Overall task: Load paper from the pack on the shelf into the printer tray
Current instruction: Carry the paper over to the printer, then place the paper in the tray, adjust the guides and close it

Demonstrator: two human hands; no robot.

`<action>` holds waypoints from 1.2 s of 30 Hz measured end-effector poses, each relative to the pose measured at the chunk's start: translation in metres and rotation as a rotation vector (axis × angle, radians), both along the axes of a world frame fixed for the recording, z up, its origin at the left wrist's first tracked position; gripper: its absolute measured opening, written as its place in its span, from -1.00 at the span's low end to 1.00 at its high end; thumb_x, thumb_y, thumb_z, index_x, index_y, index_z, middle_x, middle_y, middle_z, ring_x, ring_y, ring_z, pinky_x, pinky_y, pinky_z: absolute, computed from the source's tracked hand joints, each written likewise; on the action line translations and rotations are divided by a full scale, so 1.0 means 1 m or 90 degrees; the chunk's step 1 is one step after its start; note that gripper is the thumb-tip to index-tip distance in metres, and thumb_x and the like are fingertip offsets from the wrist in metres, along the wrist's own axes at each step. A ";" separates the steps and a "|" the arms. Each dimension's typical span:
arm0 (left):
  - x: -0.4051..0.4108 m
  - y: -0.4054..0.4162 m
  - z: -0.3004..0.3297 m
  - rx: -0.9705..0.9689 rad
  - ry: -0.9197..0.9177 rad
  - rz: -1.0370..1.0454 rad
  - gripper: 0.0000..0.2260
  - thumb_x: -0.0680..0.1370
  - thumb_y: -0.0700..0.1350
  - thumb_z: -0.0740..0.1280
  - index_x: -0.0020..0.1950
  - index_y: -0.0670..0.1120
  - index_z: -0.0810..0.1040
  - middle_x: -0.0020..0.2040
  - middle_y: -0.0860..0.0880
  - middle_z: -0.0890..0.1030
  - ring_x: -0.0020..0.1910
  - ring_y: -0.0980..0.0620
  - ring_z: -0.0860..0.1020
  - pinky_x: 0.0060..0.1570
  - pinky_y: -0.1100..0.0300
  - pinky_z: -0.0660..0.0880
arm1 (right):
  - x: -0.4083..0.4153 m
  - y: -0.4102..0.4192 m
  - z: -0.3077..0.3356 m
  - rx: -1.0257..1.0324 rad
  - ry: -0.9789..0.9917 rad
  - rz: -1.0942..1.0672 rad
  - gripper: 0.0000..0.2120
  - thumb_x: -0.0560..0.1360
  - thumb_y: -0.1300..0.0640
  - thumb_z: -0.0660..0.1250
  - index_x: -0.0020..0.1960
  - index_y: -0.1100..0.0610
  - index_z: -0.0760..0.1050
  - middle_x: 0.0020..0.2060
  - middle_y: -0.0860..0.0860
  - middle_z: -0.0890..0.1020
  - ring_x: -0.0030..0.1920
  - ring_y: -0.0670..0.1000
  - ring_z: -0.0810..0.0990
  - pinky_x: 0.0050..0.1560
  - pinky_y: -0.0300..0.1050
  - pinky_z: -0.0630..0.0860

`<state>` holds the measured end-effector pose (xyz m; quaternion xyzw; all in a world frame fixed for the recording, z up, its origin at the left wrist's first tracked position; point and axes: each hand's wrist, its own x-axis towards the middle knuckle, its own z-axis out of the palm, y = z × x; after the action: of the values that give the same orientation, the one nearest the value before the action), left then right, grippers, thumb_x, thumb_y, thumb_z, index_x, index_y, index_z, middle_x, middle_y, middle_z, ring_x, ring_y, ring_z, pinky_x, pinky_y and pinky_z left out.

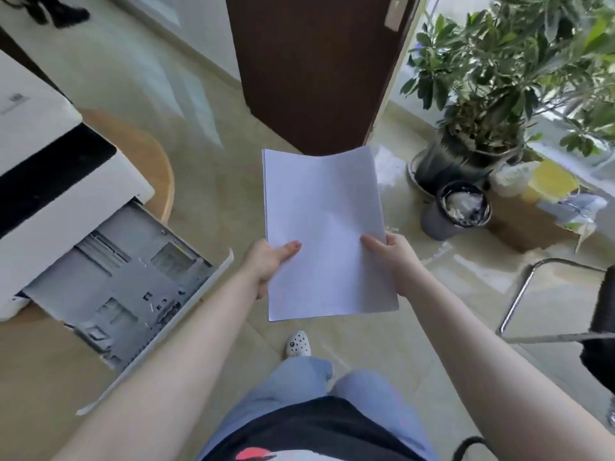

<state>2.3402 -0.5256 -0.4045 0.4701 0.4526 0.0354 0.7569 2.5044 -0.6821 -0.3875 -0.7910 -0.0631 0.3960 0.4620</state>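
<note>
A stack of white paper (324, 224) hangs level in front of me, above the floor. My left hand (268, 261) grips its left edge, thumb on top. My right hand (396, 257) grips its right edge the same way. At the left a white printer (50, 181) sits on a round wooden table (146, 161). Its grey paper tray (126, 281) is pulled out toward me and holds no paper. The stack is to the right of the tray, apart from it. The paper pack and the shelf are out of view.
A dark brown door (316, 68) stands straight ahead. A potted plant (492, 94), a small waste bin (456, 211) and a cardboard box (532, 221) fill the right. A metal-framed chair (549, 301) is near my right arm. My shoe (298, 343) shows on the tiled floor.
</note>
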 end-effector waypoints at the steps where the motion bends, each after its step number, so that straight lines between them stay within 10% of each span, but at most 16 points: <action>1: 0.001 0.012 0.001 0.008 0.000 0.023 -0.82 0.49 -0.16 0.41 0.07 -0.16 0.59 -0.02 -0.10 0.67 -0.15 0.01 0.67 -0.13 0.08 0.61 | 0.007 0.017 0.002 -0.002 0.002 0.020 -0.83 0.51 0.12 0.32 0.00 0.22 0.57 -0.17 0.12 0.65 -0.22 0.11 0.62 -0.11 0.01 0.54; 10: -0.036 0.076 -0.002 0.004 0.002 0.301 -0.76 0.52 -0.19 0.35 0.19 -0.13 0.52 0.00 0.00 0.61 -0.28 0.23 0.63 -0.42 0.38 0.52 | 0.012 0.169 0.000 -0.034 0.028 0.293 -0.76 0.52 0.08 0.33 -0.02 0.29 0.56 -0.23 0.14 0.63 -0.28 0.11 0.60 -0.20 -0.02 0.56; 21: -0.167 0.051 -0.026 -0.093 0.120 0.626 -0.74 0.44 -0.18 0.44 0.11 -0.21 0.61 -0.11 -0.10 0.71 -0.16 -0.09 0.68 -0.14 0.04 0.59 | -0.103 0.251 -0.048 -0.105 0.185 0.605 -0.75 0.54 0.06 0.29 0.02 0.26 0.51 -0.22 0.10 0.59 -0.29 0.04 0.56 -0.32 -0.17 0.50; 36: -0.268 0.136 -0.084 -0.096 0.188 0.587 -0.68 0.44 -0.12 0.46 0.14 -0.22 0.59 -0.02 -0.19 0.67 -0.11 -0.13 0.66 -0.11 0.08 0.57 | -0.207 0.314 -0.110 -0.137 0.150 0.518 -0.85 0.52 0.15 0.30 -0.23 0.13 0.49 -0.24 0.11 0.59 -0.17 0.14 0.55 -0.07 0.04 0.51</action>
<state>2.0719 -0.3893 -0.4885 0.1649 0.7175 0.2669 0.6219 2.2970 -0.3677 -0.4970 -0.6946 -0.2750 0.6378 0.1874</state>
